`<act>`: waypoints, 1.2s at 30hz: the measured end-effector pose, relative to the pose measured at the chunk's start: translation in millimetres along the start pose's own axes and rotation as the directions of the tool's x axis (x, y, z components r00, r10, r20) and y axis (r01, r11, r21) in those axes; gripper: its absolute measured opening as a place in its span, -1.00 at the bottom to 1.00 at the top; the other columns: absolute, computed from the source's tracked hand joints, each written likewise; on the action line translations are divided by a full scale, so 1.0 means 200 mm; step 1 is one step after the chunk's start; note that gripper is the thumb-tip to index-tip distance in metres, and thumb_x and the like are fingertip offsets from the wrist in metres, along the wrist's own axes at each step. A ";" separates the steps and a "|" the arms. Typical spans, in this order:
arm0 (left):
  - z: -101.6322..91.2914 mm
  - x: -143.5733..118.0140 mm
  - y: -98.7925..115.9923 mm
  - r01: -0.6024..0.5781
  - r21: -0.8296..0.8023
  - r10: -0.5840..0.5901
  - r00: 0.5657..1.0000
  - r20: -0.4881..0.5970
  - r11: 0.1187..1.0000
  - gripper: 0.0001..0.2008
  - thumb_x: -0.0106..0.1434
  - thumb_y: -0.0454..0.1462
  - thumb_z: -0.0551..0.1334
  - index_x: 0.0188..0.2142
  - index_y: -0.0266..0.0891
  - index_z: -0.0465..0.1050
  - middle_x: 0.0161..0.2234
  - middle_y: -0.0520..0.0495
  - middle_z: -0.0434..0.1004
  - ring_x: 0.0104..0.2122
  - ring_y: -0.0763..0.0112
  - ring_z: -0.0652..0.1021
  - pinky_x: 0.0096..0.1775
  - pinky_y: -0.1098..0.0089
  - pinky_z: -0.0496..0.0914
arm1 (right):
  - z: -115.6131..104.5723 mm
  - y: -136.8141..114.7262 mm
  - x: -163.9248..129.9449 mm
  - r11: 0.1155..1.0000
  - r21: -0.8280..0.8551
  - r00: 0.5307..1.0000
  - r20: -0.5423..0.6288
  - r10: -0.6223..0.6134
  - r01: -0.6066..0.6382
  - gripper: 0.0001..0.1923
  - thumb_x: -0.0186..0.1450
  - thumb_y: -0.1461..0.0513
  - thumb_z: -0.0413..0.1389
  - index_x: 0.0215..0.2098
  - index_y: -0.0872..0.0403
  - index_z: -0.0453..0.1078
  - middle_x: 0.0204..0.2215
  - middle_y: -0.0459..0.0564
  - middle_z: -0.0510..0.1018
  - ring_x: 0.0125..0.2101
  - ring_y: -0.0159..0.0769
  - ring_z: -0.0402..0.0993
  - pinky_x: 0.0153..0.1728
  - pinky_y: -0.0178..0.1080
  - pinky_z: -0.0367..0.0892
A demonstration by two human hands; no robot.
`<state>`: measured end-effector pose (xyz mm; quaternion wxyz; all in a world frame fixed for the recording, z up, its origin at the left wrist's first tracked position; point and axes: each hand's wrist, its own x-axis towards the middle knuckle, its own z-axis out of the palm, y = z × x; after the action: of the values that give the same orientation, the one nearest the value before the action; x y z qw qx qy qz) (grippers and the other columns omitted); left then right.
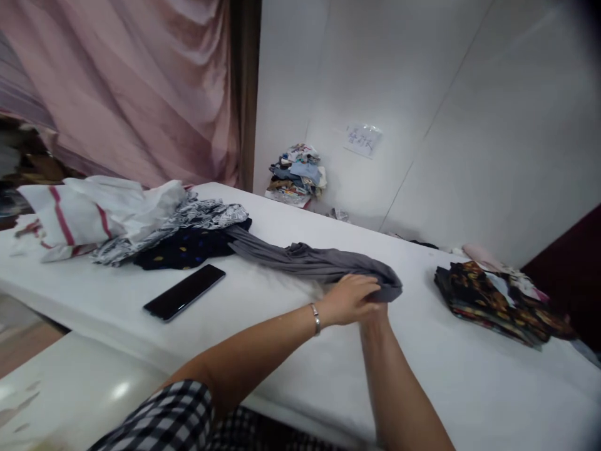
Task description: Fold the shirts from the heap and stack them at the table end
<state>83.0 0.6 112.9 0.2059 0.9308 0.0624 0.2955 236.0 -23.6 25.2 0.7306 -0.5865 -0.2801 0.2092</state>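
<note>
A dark grey garment (305, 260) stretches in a loose twist across the white table (291, 351), its far end against a pile of clothes. My left hand (350, 300), with a silver bracelet on the wrist, has its fingers closed over the garment's near end. My right hand (379, 309) is at the same end, beneath or inside the cloth. Its fingers are hidden by the fabric and by my left hand.
A black phone (185, 292) lies left of my arms. Behind it are a dark patterned cloth (181, 247), a black-and-white printed cloth (211, 215) and a white, red-striped cloth (94, 213). Folded dark patterned clothes (498, 300) lie right; a clothes stack (298, 175) stands beyond the table.
</note>
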 end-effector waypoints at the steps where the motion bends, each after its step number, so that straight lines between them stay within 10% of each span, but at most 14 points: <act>1: -0.01 -0.02 -0.03 0.028 0.011 -0.028 0.999 -0.034 1.000 -0.63 0.26 -0.15 0.18 0.06 -0.11 0.38 0.18 -0.06 0.35 0.17 0.28 0.34 0.19 0.23 0.20 | -0.05 -0.02 0.01 0.998 0.063 1.000 -0.023 0.014 -0.013 -0.48 0.16 -0.23 -0.11 -0.24 -0.10 0.42 -0.20 -0.02 0.56 -0.05 -0.12 0.46 -0.08 -0.01 0.43; 8: -0.11 -0.09 -0.45 0.441 0.336 -0.435 0.895 -0.095 0.833 -0.56 0.27 -0.18 0.13 0.12 -0.24 0.32 0.25 -0.24 0.21 0.23 0.15 0.24 0.19 0.14 0.17 | -0.12 -0.08 0.03 0.826 0.532 0.968 -0.046 0.249 -0.187 -0.41 0.19 -0.28 -0.15 -0.29 -0.01 0.36 -0.36 0.01 0.58 -0.29 -0.24 0.53 -0.31 -0.19 0.48; 15: -0.18 -0.17 -0.63 0.533 0.410 -0.578 0.816 -0.018 0.740 -0.83 0.19 -0.23 0.18 -0.31 -0.24 0.51 -0.17 -0.25 0.55 -0.06 0.06 0.48 -0.05 0.17 0.33 | -0.10 -0.12 0.04 0.690 0.692 0.934 -0.062 0.352 -0.214 -0.84 0.22 0.12 0.10 -0.39 0.05 0.35 -0.57 -0.12 0.52 -0.55 -0.38 0.45 -0.58 -0.36 0.35; 21: -0.35 -0.13 -0.58 0.605 0.337 -0.598 0.790 -0.137 0.721 -0.72 0.27 -0.14 0.04 -0.42 -0.21 0.41 -0.32 -0.13 0.55 -0.27 0.23 0.51 -0.20 0.30 0.30 | -0.19 -0.14 0.07 0.635 0.772 0.949 -0.172 0.263 -0.037 -0.94 0.18 0.24 0.00 -0.44 0.04 0.28 -0.62 -0.19 0.44 -0.59 -0.41 0.41 -0.58 -0.37 0.31; 26: -0.47 -0.12 -0.43 0.606 0.223 -0.560 0.793 -0.237 0.764 -0.62 0.32 -0.03 -0.10 -0.41 -0.19 0.30 -0.44 -0.02 0.46 -0.40 0.36 0.44 -0.34 0.39 0.24 | -0.23 -0.12 0.09 0.708 0.705 0.845 -0.355 0.401 -0.039 -0.78 0.23 0.05 0.02 -0.29 0.03 0.26 -0.51 -0.19 0.45 -0.56 -0.45 0.43 -0.60 -0.41 0.29; 29: -0.41 -0.21 -0.31 0.536 0.141 -0.544 0.839 0.021 0.833 -0.61 0.26 0.02 -0.01 -0.52 -0.20 0.25 -0.58 0.05 0.31 -0.51 0.41 0.35 -0.43 0.40 0.16 | -0.20 -0.13 0.09 0.836 0.549 0.847 -0.449 0.283 0.012 -0.60 0.14 0.09 0.13 -0.08 0.01 0.24 -0.31 -0.14 0.51 -0.46 -0.44 0.48 -0.56 -0.41 0.33; 32: -0.29 -0.34 -0.21 0.514 0.096 -0.510 0.775 0.374 0.852 -0.61 0.19 0.05 0.08 -0.52 -0.20 0.31 -0.59 0.06 0.30 -0.54 0.43 0.32 -0.47 0.40 0.11 | -0.14 -0.13 0.07 0.938 0.346 0.876 -0.462 0.139 0.034 -0.45 0.04 0.14 0.20 0.00 0.03 0.25 -0.30 -0.12 0.53 -0.45 -0.43 0.47 -0.55 -0.41 0.30; 36: -0.23 -0.40 -0.17 0.562 0.071 -0.528 0.717 0.455 0.824 -0.57 0.18 0.10 0.07 -0.37 -0.20 0.43 -0.49 -0.02 0.43 -0.47 0.35 0.40 -0.43 0.38 0.17 | -0.04 -0.12 0.01 0.996 0.069 0.977 -0.211 -0.041 0.057 -0.56 0.06 0.09 0.18 -0.13 0.13 0.40 -0.50 -0.10 0.53 -0.58 -0.41 0.38 -0.55 -0.35 0.28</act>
<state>-8.9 28.2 91.5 0.3260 0.9052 0.2727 -0.0029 242.3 -33.4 47.3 0.7824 -0.5705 -0.2078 0.1386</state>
